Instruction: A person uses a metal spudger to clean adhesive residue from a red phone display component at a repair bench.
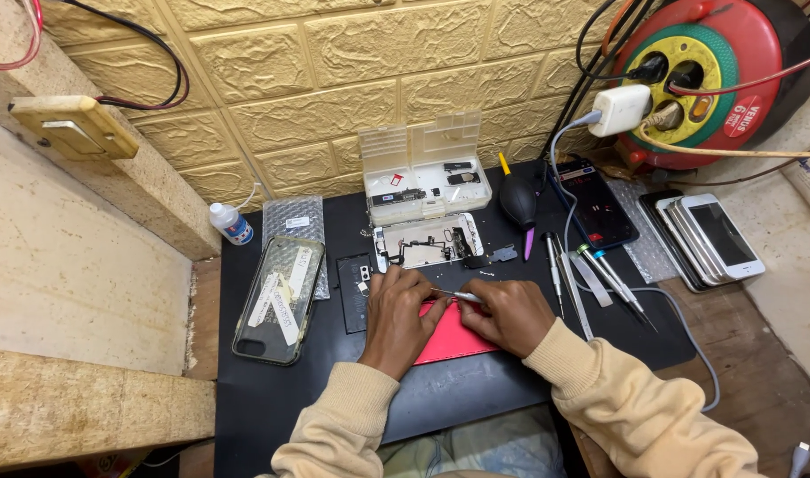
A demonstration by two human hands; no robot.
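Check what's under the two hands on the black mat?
A flat red phone-sized piece lies beneath the left hand and right hand; the right grips a thin metal tool. Its upper part is covered.

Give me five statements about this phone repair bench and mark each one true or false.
1. Both hands rest on a red phone body. True: the left hand and right hand sit on the red phone body.
2. The right hand holds a thin metal tool. True: a thin metal tool is pinched in its fingers.
3. The clear parts box is shut. False: the clear parts box stands open, lid up against the wall.
4. The small white bottle stands right of the hands. False: the small white bottle stands far left, by the wall.
5. A stack of phones lies at the right. True: the stack of phones lies beside the black mat.
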